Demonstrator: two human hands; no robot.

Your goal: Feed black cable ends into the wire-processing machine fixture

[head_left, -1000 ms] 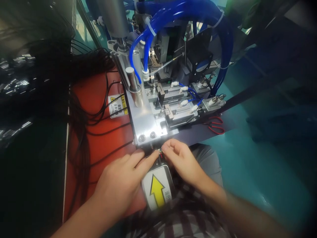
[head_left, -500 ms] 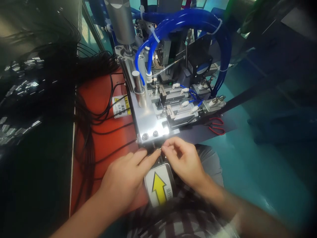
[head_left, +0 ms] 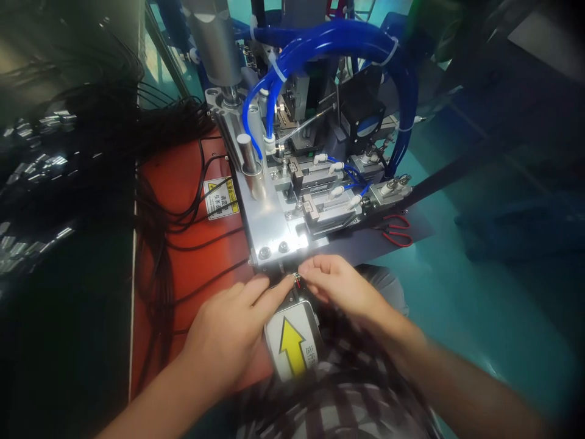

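glossy teal floor [head_left: 457, 323] at right, red tabletop [head_left: 196, 265] at left, dim outer edges

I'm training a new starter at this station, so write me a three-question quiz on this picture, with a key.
1. Multiple choice: relative to the checked clothing, the yellow arrow points
a) toward it
b) away from it
c) sideways

2. True or false: the red-handled tool lies nearer the right hand than the left hand.

3. Fill in: the thick looped tubes are coloured ____.

Key: 1. b; 2. true; 3. blue
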